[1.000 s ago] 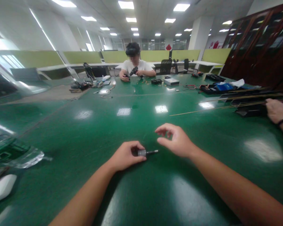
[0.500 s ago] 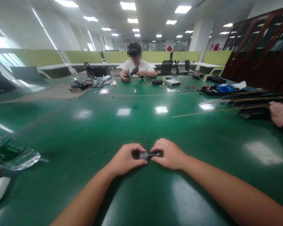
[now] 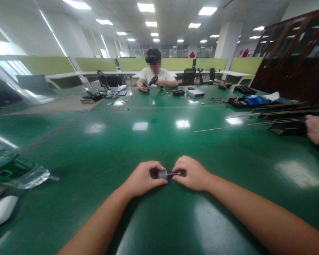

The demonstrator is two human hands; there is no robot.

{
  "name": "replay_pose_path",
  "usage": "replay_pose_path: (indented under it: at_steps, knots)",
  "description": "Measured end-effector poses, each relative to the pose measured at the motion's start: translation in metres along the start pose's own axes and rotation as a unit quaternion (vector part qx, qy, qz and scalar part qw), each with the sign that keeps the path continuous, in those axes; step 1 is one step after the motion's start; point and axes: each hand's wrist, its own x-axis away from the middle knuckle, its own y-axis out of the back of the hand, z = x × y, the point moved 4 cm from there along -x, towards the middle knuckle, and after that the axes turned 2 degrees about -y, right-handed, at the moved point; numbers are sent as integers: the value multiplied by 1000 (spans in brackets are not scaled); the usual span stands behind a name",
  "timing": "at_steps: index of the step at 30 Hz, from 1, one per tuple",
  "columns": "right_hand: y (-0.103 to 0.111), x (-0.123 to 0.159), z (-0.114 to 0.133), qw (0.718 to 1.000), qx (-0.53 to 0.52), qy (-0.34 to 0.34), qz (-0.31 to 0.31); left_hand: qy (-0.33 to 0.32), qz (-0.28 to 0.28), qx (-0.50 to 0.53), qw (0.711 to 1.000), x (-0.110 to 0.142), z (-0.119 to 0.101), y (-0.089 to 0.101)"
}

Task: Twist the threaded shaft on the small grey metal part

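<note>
Low over the near middle of the green table (image 3: 159,141), my two hands meet at a small grey cylinder (image 3: 162,174) with a thin dark shaft (image 3: 174,174). The piece lies level, pointing right. My left hand (image 3: 142,179) is closed around the cylinder between thumb and fingers, hiding its left end. On the other side, the thumb and fingers of my right hand (image 3: 192,173) pinch the shaft. Its tip shows inside the curl of that hand. I cannot make out the piece's exact kind.
A clear plastic bag with a green board (image 3: 16,170) and a white object (image 3: 1,212) lie left. At right, a co-worker's hand (image 3: 317,131) is by long thin rods (image 3: 228,126) and black trays. Across the table another person (image 3: 155,74) holds a dark tool.
The view has turned slightly left, so everything sits a little further right. My fingertips are slightly further apart, and more of the shaft shows between them. Both hands keep their hold.
</note>
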Motion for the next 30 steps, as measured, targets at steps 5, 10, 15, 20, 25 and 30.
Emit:
replay_pose_path:
  at_steps: [5, 10, 15, 20, 25, 30]
  knots:
    - [2, 0, 1, 1000, -1, 1, 3, -5, -2, -10, 1000, 1, 0, 0]
    - [2, 0, 0, 1000, -2, -3, 2, -13, -2, -8, 1000, 1, 1, 0]
    - [2, 1, -1, 1000, -1, -1, -1, -13, 0, -6, 1000, 1, 2, 0]
    - [3, 1, 0, 1000, 2, 4, 1, -12, 2, -5, 1000, 1, 1, 0]
    - [3, 1, 0, 1000, 1, 7, -5, -13, 2, -6, 1000, 1, 1, 0]
    - [3, 1, -1, 1000, 3, 13, 2, -14, 0, -11, 1000, 1, 2, 0]
